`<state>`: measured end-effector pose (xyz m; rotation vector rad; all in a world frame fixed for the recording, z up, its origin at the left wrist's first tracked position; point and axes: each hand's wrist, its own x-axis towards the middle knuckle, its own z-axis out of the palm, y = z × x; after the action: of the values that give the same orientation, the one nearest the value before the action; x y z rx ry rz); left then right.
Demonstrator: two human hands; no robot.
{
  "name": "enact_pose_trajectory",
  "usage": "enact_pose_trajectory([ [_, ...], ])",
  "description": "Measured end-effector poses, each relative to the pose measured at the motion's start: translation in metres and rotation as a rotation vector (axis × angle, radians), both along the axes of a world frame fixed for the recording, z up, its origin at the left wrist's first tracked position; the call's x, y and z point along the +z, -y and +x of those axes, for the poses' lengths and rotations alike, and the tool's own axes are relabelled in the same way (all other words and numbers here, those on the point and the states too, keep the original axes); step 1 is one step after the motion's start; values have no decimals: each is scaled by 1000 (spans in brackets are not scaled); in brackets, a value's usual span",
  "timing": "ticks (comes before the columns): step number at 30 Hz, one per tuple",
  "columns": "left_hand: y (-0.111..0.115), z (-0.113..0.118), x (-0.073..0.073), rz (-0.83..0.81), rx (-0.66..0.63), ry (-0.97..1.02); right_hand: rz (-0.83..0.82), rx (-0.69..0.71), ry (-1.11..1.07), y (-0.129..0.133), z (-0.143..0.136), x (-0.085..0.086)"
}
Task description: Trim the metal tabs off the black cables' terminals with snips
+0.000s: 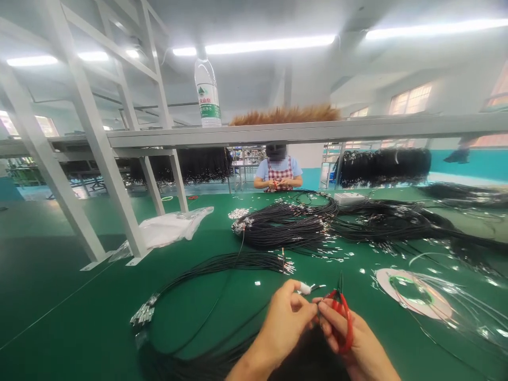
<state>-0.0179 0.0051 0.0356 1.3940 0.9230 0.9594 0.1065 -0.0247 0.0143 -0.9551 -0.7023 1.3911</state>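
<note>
Near the bottom centre, my left hand [289,317] is closed, pinching the end of a black cable [316,288]; a white cover sits on one fingertip. Fingertips of both hands meet. My right hand [349,330] is closed around red-handled scissors [346,317], whose dark blades point up and away, and its thumb and finger pinch at the same spot as the left. A bundle of black cables [222,263] with silver ends [143,313] curves across the green table [99,312] to the left of my hands.
A large heap of black cables [286,225] lies farther back. White scraps, a plastic bag [170,226] and a pale ring [432,304] are on the table. Metal shelf posts [107,185] rise at left; a bottle [207,95] stands overhead. Another person [279,172] sits opposite.
</note>
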Motion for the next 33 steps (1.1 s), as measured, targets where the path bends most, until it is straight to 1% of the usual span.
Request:
enact_pose_trajectory([
  [3, 3, -6, 14, 114, -9, -147, 27, 11, 39, 2, -3, 2],
  [5, 6, -10, 26, 164, -5, -220, 34, 15, 121, 5, -5, 3],
  [7, 10, -13, 37, 180, 10, -260, 61, 29, 229, 7, -8, 4],
  [9, 15, -14, 42, 193, 26, -290, 93, 49, 326, 10, -10, 2],
  [12, 20, -12, 44, 226, 65, -351, 140, 51, 452, 11, -11, -5],
  [14, 21, -11, 42, 235, 110, -394, 262, 10, 618, 9, -6, -14],
  [17, 18, -12, 40, 174, 167, -411, 556, -77, 973, 4, 4, -28],
  [19, 13, -15, 38, 80, 155, -336, 690, -103, 1111, 2, 10, -34],
  [20, 9, -17, 38, 18, 137, -271, 724, -101, 1125, 2, 12, -35],
  [21, 6, -19, 37, -41, 126, -200, 730, -84, 1106, 2, 12, -34],
  [22, 3, -20, 36, -92, 128, -131, 697, -67, 1053, 3, 11, -33],
  [23, 0, -22, 36, -132, 141, -67, 620, -53, 970, 4, 9, -30],
  [24, -2, -23, 36, -154, 163, -12, 507, -45, 860, 5, 6, -26],
  [26, -5, -24, 37, -152, 192, 69, 262, -28, 618, 7, 0, -18],
  [27, -5, -24, 38, -143, 177, 98, 168, -11, 513, 8, -2, -14],
  [28, -4, -24, 39, -136, 145, 120, 111, 13, 431, 8, -4, -11],
  [29, -3, -24, 40, -131, 103, 135, 90, 43, 372, 8, -5, -8],
  [31, 0, -23, 42, -126, 11, 145, 101, 92, 298, 8, -5, -5],
  [33, 3, -24, 43, -122, -53, 141, 112, 126, 244, 7, -5, -4],
])
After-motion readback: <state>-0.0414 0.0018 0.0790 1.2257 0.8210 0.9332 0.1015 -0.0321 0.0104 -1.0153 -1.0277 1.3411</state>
